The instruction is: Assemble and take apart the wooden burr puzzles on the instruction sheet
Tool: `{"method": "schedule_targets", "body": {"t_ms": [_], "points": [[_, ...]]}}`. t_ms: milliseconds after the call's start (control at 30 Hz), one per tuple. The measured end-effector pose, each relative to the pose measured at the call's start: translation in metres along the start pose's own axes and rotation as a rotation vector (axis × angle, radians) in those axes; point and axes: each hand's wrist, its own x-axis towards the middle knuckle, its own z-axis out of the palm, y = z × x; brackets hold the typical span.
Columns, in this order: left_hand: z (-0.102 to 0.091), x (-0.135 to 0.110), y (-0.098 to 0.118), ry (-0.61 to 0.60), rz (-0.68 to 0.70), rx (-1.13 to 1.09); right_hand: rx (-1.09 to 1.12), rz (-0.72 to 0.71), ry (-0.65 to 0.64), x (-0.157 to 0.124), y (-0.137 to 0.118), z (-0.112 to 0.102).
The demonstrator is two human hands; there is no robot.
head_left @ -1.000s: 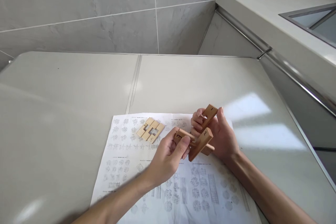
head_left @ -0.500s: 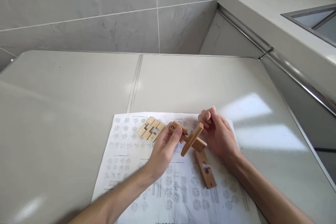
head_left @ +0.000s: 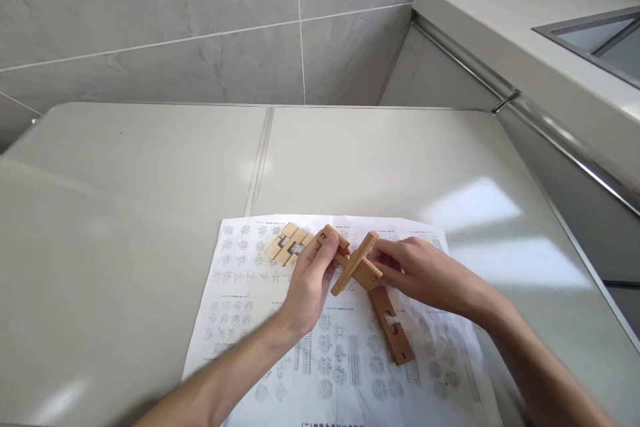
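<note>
My left hand (head_left: pixel 311 280) pinches the left end of a crossed pair of notched wooden puzzle bars (head_left: pixel 353 264) just above a printed instruction sheet (head_left: pixel 280 340). My right hand (head_left: pixel 421 273) reaches in from the right, its fingertips pinched on the right end of the same crossed bars. A single notched wooden bar (head_left: pixel 392 325) lies loose on the sheet below the hands. A flat cluster of joined wooden pieces (head_left: pixel 288 243) rests on the sheet's upper left, just left of my left thumb.
The sheet lies on a pale grey table (head_left: pixel 150 167) with a seam down its middle. A grey tiled wall (head_left: pixel 200 20) stands behind. A higher counter (head_left: pixel 525 33) with a recessed sink runs along the right side.
One bar left my right hand and now lies on the sheet. My right hand swung from cupping under the pieces to pinching their right end. The crossed pair sank lower and leftward.
</note>
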Motion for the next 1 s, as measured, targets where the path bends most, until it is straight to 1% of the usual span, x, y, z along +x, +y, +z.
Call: {"method": "schedule_targets", "body": {"t_ms": [33,100,167,233,367,433,500,600,700,767,800,833,867,933,1000], "points": [[0.0,0.0,0.0,0.005,0.008,0.003,-0.042,0.013,-0.009,-0.006,0.001,-0.002],[0.001,0.0,-0.002,0.025,0.03,0.009,-0.137,0.054,0.022,-0.02,0.0,0.0],[0.003,-0.001,-0.004,0.028,0.042,0.024,-0.221,0.1,0.062,-0.033,-0.003,0.007],[0.004,-0.003,-0.006,0.012,0.043,0.061,-0.267,0.128,0.063,-0.043,-0.008,0.018],[0.007,-0.006,-0.006,-0.011,0.046,0.155,-0.274,0.112,0.115,-0.056,-0.014,0.037],[0.007,-0.006,-0.006,-0.017,0.028,0.153,-0.268,0.092,0.115,-0.058,-0.013,0.042],[0.007,-0.006,-0.005,-0.023,0.004,0.126,-0.238,0.085,0.106,-0.06,-0.011,0.041],[0.005,-0.006,-0.005,-0.063,-0.024,0.107,-0.144,0.122,0.112,-0.061,-0.012,0.03],[0.003,-0.008,-0.005,-0.097,-0.066,0.135,0.014,0.184,0.158,-0.063,-0.015,0.009],[0.002,-0.01,-0.004,-0.121,-0.075,0.171,0.107,0.188,0.243,-0.064,-0.016,-0.005],[0.002,-0.011,-0.004,-0.138,-0.062,0.188,0.142,0.18,0.31,-0.065,-0.017,-0.01],[0.001,-0.011,-0.004,-0.157,-0.038,0.201,0.181,0.161,0.346,-0.066,-0.017,-0.014],[0.001,-0.011,-0.003,-0.175,-0.013,0.204,0.239,0.146,0.367,-0.066,-0.017,-0.016],[0.001,-0.011,-0.004,-0.196,0.014,0.191,0.408,0.145,0.457,-0.067,-0.017,-0.015],[0.0,-0.009,-0.005,-0.199,-0.003,0.162,0.614,0.19,0.503,-0.067,-0.019,-0.008]]}}
